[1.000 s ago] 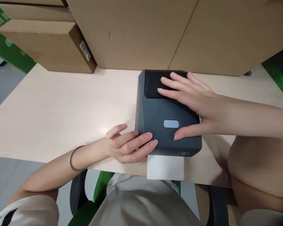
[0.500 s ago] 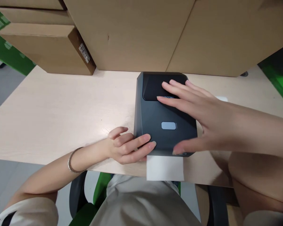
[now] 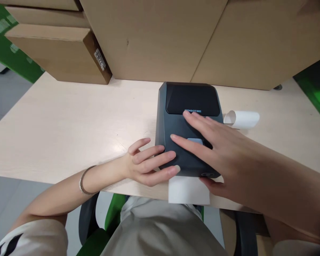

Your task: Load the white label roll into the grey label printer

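Note:
A dark grey label printer (image 3: 181, 160) with a glossy black lid panel and a pale blue-grey button stands on the table. White paper (image 3: 188, 192) sticks out from its front, past the table edge. My left hand (image 3: 152, 163) rests its outstretched fingers on the printer's left front corner. Over the right half of the top lies my right hand (image 3: 216, 149), fingers spread and partly covering the button, thumb down by the front edge. Whether every right fingertip touches the casing I cannot tell. To the printer's right lies a curled white paper roll (image 3: 244, 119).
Large cardboard boxes (image 3: 160, 42) stand along the back of the wooden table (image 3: 77, 124). A smaller carton (image 3: 56, 53) with a handwritten label sits at the back left. Below the front edge are a chair's black armrests (image 3: 88, 217).
My right hand has slid from the black lid panel toward the front, uncovering the panel and the paper roll. My left hand stays at the corner, its fingers a little more spread.

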Tool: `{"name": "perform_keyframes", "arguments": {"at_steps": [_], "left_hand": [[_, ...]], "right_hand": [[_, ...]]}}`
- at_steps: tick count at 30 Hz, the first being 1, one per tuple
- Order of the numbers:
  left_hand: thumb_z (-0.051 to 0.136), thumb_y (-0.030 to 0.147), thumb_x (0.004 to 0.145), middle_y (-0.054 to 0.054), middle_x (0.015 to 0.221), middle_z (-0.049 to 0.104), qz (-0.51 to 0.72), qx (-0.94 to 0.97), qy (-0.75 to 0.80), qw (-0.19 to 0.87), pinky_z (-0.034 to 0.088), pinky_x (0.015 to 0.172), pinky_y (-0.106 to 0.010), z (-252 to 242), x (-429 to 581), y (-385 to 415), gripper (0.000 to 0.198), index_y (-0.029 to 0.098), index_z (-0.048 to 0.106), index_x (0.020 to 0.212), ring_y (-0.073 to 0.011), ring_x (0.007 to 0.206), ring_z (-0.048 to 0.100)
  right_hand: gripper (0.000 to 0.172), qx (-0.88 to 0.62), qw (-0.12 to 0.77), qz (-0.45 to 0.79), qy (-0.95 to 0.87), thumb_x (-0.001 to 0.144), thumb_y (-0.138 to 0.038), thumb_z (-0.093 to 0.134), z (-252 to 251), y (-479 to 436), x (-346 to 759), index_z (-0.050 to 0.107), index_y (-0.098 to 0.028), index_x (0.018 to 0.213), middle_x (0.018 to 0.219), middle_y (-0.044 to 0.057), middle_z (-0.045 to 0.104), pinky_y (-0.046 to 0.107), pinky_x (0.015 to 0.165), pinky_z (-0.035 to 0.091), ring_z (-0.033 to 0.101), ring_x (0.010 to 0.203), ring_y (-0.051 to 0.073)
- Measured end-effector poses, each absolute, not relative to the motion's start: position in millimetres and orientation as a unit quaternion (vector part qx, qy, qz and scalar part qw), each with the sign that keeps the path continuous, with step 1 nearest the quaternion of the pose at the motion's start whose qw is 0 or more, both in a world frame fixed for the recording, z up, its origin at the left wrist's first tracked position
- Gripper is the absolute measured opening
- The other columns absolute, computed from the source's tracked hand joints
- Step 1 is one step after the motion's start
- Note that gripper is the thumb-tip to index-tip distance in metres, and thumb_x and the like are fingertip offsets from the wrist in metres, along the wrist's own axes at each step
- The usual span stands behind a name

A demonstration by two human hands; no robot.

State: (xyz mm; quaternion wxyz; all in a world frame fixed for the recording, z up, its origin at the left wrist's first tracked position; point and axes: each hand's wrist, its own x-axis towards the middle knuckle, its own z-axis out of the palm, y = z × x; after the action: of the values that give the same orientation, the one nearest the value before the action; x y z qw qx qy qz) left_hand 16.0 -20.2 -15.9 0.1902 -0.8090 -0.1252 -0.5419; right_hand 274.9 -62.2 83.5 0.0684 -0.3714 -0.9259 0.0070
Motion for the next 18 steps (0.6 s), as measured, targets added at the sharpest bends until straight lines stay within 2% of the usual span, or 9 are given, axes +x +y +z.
{"name": "perform_keyframes", "arguments": {"at_steps": [2, 4, 7, 9, 13, 16, 18], "left_hand": [[0.065, 0.03, 0.101, 0.006, 0.114, 0.077, -0.55, -0.802, -0.133, 0.19, 0.053, 0.116, -0.034, -17, 16, -19, 0.004, 0.033, 0.066, 0.099, -0.0138, 0.107, 0.07], [0.061, 0.035, 0.104, 0.005, 0.116, 0.077, -0.544, -0.806, -0.136, 0.191, 0.053, 0.118, -0.036, -17, 14, -19, 0.008, 0.033, 0.068, 0.103, -0.014, 0.111, 0.072], [0.051, 0.044, 0.109, 0.004, 0.114, 0.079, -0.524, -0.818, -0.14, 0.192, 0.052, 0.12, -0.037, -16, 11, -19, 0.022, 0.034, 0.07, 0.104, -0.0155, 0.114, 0.073], [0.049, 0.047, 0.109, 0.004, 0.112, 0.08, -0.514, -0.821, -0.142, 0.203, 0.052, 0.12, -0.038, -16, 9, -19, 0.025, 0.035, 0.071, 0.104, -0.0161, 0.114, 0.073], [0.058, 0.054, 0.103, 0.005, 0.112, 0.081, -0.496, -0.829, -0.141, 0.216, 0.05, 0.121, -0.04, -16, 7, -19, 0.021, 0.039, 0.072, 0.108, -0.0184, 0.118, 0.072], [0.061, 0.057, 0.102, 0.003, 0.117, 0.081, -0.5, -0.829, -0.147, 0.201, 0.049, 0.123, -0.04, -18, 6, -18, 0.026, 0.038, 0.074, 0.114, -0.0196, 0.123, 0.071], [0.058, 0.058, 0.104, 0.001, 0.121, 0.08, -0.51, -0.823, -0.153, 0.197, 0.049, 0.123, -0.04, -24, 5, -18, 0.03, 0.036, 0.074, 0.116, -0.0197, 0.127, 0.07]], "right_hand": [[0.089, -0.359, 0.064, -0.003, -0.931, 0.081, -0.01, 0.063, 88, -65, 271, 0.039, -0.026, 0.165, 0.185, 0.014, 0.014, 0.059, 0.133, 0.043, 0.033, 0.168, 0.033], [0.079, -0.345, 0.075, -0.028, -0.935, 0.085, -0.012, 0.057, 92, -66, 268, 0.042, -0.024, 0.162, 0.183, 0.017, 0.02, 0.059, 0.129, 0.047, 0.037, 0.166, 0.033], [0.069, -0.323, 0.076, -0.08, -0.94, 0.088, -0.012, 0.05, 93, -67, 263, 0.047, -0.012, 0.157, 0.175, 0.029, 0.032, 0.061, 0.119, 0.055, 0.049, 0.157, 0.041], [0.066, -0.304, 0.075, -0.119, -0.942, 0.088, -0.01, 0.046, 92, -68, 260, 0.05, -0.005, 0.153, 0.166, 0.033, 0.044, 0.059, 0.114, 0.06, 0.058, 0.149, 0.042], [0.064, -0.301, 0.054, -0.167, -0.937, 0.091, -0.006, 0.039, 93, -70, 252, 0.056, -0.004, 0.152, 0.156, 0.026, 0.06, 0.056, 0.11, 0.064, 0.067, 0.14, 0.039], [0.058, -0.307, 0.046, -0.161, -0.937, 0.095, -0.005, 0.038, 98, -71, 247, 0.064, -0.01, 0.146, 0.155, 0.018, 0.064, 0.053, 0.118, 0.06, 0.064, 0.144, 0.035], [0.057, -0.297, 0.061, -0.152, -0.941, 0.096, -0.005, 0.038, 103, -74, 251, 0.066, -0.011, 0.145, 0.158, 0.016, 0.061, 0.051, 0.126, 0.054, 0.06, 0.149, 0.033]]}}
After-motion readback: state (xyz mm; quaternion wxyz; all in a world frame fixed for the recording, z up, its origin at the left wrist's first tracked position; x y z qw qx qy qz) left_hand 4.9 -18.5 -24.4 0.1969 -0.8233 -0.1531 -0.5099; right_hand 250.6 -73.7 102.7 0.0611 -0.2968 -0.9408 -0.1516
